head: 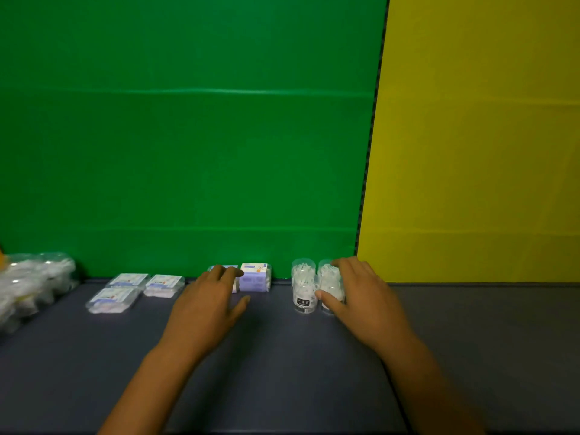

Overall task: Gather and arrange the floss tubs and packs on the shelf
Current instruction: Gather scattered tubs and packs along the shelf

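Clear floss tubs (303,285) stand upright in a tight cluster near the back wall. My right hand (361,296) wraps the right-hand tubs (329,277), thumb in front, fingers over the top. Left of the cluster a purple-and-white floss pack (255,276) stands on edge against the wall. Beside it stands another pack (226,268), mostly hidden; my left hand (208,304) rests its fingers on that pack. Three flat floss packs (114,298) lie further left on the grey shelf (282,356).
A heap of clear plastic bags with white contents (28,284) lies at the far left edge. A green panel (188,136) and a yellow panel (477,136) form the back wall right behind the items.
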The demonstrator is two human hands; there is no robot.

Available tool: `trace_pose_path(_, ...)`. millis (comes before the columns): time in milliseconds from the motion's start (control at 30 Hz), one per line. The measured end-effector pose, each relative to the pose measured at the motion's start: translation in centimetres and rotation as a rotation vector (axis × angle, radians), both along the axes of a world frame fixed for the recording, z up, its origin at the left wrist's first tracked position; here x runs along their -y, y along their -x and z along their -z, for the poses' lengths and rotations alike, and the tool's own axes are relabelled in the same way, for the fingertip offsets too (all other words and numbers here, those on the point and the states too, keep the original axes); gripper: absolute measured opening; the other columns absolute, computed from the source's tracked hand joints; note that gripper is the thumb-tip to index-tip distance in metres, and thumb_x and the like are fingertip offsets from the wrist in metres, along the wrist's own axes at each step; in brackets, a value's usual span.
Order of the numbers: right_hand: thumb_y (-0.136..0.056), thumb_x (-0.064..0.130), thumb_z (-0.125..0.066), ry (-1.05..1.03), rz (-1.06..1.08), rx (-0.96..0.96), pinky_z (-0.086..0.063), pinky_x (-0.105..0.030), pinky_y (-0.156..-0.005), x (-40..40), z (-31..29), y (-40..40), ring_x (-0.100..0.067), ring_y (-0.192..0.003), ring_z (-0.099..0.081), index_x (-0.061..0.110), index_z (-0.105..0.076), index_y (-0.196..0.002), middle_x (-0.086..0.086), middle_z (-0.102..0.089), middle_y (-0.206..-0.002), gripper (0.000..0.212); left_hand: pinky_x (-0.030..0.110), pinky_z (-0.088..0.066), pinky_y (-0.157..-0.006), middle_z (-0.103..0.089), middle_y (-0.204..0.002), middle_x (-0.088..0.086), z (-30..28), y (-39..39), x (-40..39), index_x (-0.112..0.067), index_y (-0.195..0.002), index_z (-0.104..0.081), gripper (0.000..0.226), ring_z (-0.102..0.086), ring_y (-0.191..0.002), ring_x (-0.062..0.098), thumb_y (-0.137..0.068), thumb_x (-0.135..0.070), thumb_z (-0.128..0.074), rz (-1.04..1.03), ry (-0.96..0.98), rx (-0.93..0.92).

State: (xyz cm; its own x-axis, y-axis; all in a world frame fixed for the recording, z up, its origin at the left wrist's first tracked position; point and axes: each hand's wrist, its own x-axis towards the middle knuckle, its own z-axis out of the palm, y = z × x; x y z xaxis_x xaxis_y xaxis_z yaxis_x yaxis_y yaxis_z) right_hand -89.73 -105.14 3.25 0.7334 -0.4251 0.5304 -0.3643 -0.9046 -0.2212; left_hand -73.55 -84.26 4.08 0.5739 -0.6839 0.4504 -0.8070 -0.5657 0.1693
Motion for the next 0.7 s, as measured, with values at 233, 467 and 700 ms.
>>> trace_pose_path(233,-0.086,0.073,-0.041,-0.032,-0.112,-0.122,-0.042,-0.034,-0.099,-6.5,1.3,1.3,-0.019,-0.123,-0.044,0.024,-0.037,-0.14,0.002,-0.046,-0.137,0.072,0.034,-0.047,-0.088,-0.047,-0.135,-0.001,0.5,3.9,-7.3,-0.027,-0.138,-0.039,0.054,-0.051,-0.116,0.021,-0.091,-0.053,-0.049,-0.136,-0.051,-0.003)
trace_pose_path(467,-0.088,0.072,-0.04,-0.018,-0.277,-0.159,-0.04,-0.038,-0.104,-13.5,0.3,-0.6,-0.02,-0.132,-0.038,0.024,-0.026,-0.146,0.003,-0.036,-0.146,0.077,0.037,-0.048,-0.086,-0.052,-0.127,0.002,0.2,4.4,-15.9,-0.025,-0.136,-0.041,0.058,-0.052,-0.114,0.024,-0.089,-0.058,-0.047,-0.292,-0.064,0.051)
trace_pose_path(700,-0.087,0.069,-0.048,0.033,-0.406,-0.162,-0.037,-0.035,-0.106,-21.0,-1.2,-3.9,-0.02,-0.134,-0.037,0.023,-0.032,-0.144,0.002,-0.038,-0.146,0.075,0.036,-0.046,-0.089,-0.048,-0.13,0.0,-0.2,4.2,-24.3,-0.026,-0.137,-0.039,0.059,-0.049,-0.116,0.022,-0.089,-0.06,-0.045,-0.407,-0.003,0.049)
